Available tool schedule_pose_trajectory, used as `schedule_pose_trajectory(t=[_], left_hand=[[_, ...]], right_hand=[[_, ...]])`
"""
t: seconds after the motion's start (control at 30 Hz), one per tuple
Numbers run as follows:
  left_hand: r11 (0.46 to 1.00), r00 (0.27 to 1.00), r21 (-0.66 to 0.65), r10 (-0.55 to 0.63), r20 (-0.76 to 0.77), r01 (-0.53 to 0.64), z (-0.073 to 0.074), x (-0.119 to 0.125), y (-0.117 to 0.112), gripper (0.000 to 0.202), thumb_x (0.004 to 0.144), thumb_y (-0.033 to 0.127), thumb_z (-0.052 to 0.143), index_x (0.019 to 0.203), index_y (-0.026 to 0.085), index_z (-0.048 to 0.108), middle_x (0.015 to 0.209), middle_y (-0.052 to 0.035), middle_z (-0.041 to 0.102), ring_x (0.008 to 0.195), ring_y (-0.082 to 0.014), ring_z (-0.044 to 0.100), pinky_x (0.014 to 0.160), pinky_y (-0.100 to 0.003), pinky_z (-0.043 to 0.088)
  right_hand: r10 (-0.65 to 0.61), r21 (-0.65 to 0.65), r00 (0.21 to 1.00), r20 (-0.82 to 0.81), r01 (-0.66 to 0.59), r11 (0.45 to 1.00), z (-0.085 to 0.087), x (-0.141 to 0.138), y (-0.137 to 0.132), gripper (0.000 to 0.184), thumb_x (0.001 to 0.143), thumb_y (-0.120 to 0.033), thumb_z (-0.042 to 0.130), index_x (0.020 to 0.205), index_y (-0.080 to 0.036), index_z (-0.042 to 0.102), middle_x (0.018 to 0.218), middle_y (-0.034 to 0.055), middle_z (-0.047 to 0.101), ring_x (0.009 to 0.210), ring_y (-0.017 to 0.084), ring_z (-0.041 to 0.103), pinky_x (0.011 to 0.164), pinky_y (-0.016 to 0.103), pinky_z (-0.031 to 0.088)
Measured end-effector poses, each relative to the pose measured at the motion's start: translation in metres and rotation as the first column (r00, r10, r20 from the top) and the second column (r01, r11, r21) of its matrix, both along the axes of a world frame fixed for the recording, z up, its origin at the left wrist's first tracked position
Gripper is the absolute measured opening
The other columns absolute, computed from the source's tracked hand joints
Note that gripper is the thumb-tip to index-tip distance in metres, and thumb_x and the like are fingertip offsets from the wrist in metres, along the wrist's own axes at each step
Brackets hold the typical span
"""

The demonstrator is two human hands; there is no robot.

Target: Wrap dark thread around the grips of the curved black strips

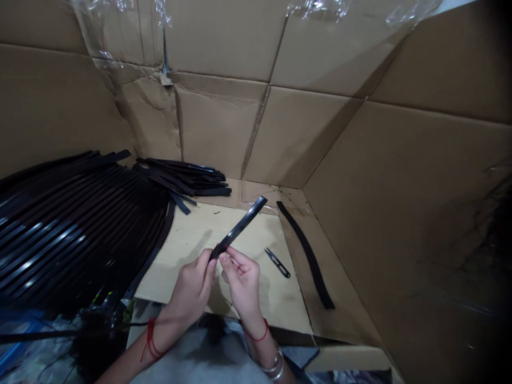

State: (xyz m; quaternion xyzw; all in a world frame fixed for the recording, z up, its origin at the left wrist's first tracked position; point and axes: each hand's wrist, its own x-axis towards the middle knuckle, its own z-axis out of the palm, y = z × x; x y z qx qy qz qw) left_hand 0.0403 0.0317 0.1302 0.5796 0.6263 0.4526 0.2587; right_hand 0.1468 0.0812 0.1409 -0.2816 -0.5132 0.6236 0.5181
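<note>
A glossy black strip [243, 220] is held up between my two hands, its free end slanting up and to the right. My left hand [194, 277] is closed round its lower part, where the fingers hide it. Just beside, my right hand [243, 277] pinches the same strip near its lower end with thumb and fingers. On the pale board to the right lie small black thread snips [277, 262], apart from both hands. Farther right, a single curved black strip [306, 248] lies flat on cardboard.
A large fanned stack of black strips [80, 224] fills the left side. Behind it, a smaller pile of strips [188, 176] lies against the back. Tall cardboard walls [216, 122] enclose the pale board [176, 240] at the back and right.
</note>
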Motion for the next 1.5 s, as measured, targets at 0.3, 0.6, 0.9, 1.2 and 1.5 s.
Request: schedule_pose_trajectory(t=[0.3,0.6,0.9,1.2,1.5], left_hand=[[0.969,0.776,0.015,-0.206,0.596,0.246,0.013,-0.008,0.003,0.032,0.097,0.045,0.041,0.082,0.016,0.046,0.057,0.0034,0.048,0.044,-0.0066,0.042,0.043,-0.017,0.032],[0.725,0.384,-0.018,-0.344,0.857,0.689,-0.011,-0.023,0.031,0.054,0.089,0.065,0.039,0.075,0.015,0.051,0.042,0.0041,0.040,0.028,-0.0077,0.031,0.031,-0.020,0.024],[0.982,0.925,-0.039,-0.159,0.344,0.184,0.009,-0.003,0.014,0.040,0.097,0.051,0.035,0.084,0.016,0.050,0.059,0.0022,0.048,0.052,-0.0099,0.043,0.050,-0.021,0.033],[0.931,0.659,-0.056,-0.212,0.722,0.361,0.013,-0.006,0.008,0.049,0.094,0.058,0.038,0.082,0.012,0.052,0.059,-0.0017,0.054,0.046,-0.0101,0.051,0.046,-0.021,0.039],[0.556,0.105,0.069,-0.276,0.955,0.829,-0.002,-0.015,0.018,0.058,0.088,0.071,0.033,0.067,0.018,0.046,0.038,0.0024,0.041,0.024,-0.0100,0.033,0.026,-0.020,0.025]], right_hand=[[-0.061,0.001,0.995,-0.074,0.061,0.998,-0.014,-0.004,0.000,0.031,0.082,-0.041,0.075,0.086,-0.011,0.070,0.059,0.0020,0.056,0.044,0.007,0.039,0.041,0.017,0.031],[0.167,-0.049,0.986,0.002,-0.167,0.985,0.003,0.009,0.014,0.044,0.076,-0.041,0.079,0.104,-0.007,0.071,0.058,0.0051,0.062,0.047,0.012,0.055,0.045,0.019,0.043],[0.011,-0.050,0.999,0.036,-0.009,0.999,0.014,0.005,0.007,0.035,0.075,-0.037,0.080,0.094,-0.009,0.073,0.068,0.0073,0.067,0.055,0.016,0.062,0.049,0.024,0.055],[0.003,-0.051,1.000,0.006,-0.002,0.999,0.004,0.007,-0.001,0.034,0.080,-0.042,0.076,0.086,-0.011,0.064,0.059,0.0034,0.062,0.042,0.015,0.057,0.040,0.023,0.049],[0.292,-0.148,0.955,-0.060,-0.298,0.943,-0.007,0.022,0.011,0.039,0.074,-0.043,0.082,0.095,-0.011,0.074,0.059,0.0028,0.058,0.045,0.006,0.040,0.042,0.014,0.026]])
